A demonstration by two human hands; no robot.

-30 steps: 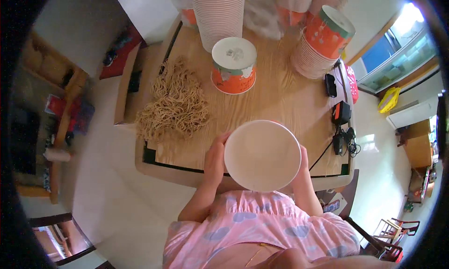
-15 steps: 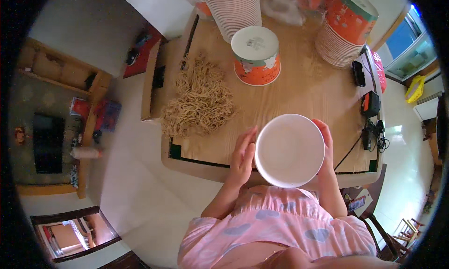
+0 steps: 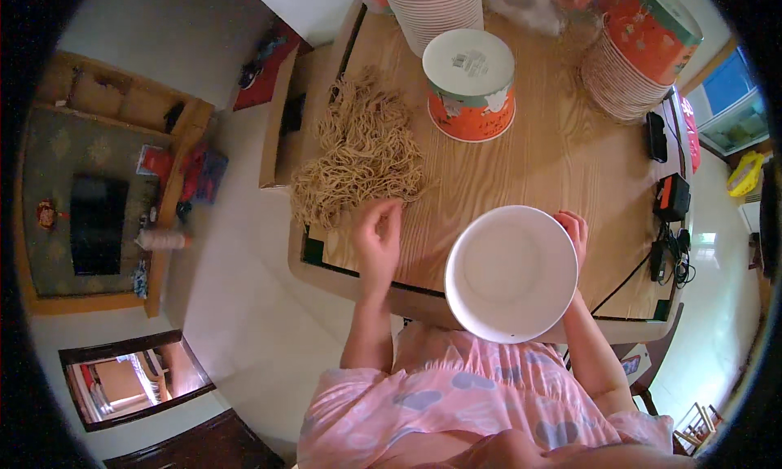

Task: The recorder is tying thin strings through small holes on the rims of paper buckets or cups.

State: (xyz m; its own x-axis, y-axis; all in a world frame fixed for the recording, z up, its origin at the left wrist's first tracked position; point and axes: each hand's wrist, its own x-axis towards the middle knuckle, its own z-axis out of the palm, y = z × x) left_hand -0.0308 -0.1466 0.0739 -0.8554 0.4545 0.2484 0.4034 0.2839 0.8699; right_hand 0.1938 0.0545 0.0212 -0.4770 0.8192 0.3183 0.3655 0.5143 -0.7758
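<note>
My right hand [image 3: 575, 231] grips the right side of a white-lined paper tub [image 3: 511, 273], held above the table's near edge with its open mouth facing up. Nothing shows inside the tub. To the left lies a tangled pile of tan paper string [image 3: 358, 155]. At the pile's near right edge my left hand [image 3: 380, 234] is closed in a pinch, its fingertips at the strands. Beyond the hands, an orange and green paper tub [image 3: 472, 117] stands upside down, its white base up.
Tall stacks of nested paper tubs stand at the back, one white [image 3: 432, 13] and one orange [image 3: 631, 57]. Along the table's [image 3: 538, 171] right edge sit a black and orange box [image 3: 672, 197] and coiled black cables [image 3: 674, 257]. An open cardboard flap [image 3: 281, 123] borders the left.
My left hand has let go of the tub's left side and moved left to the string pile. The right hand alone now holds the tub.
</note>
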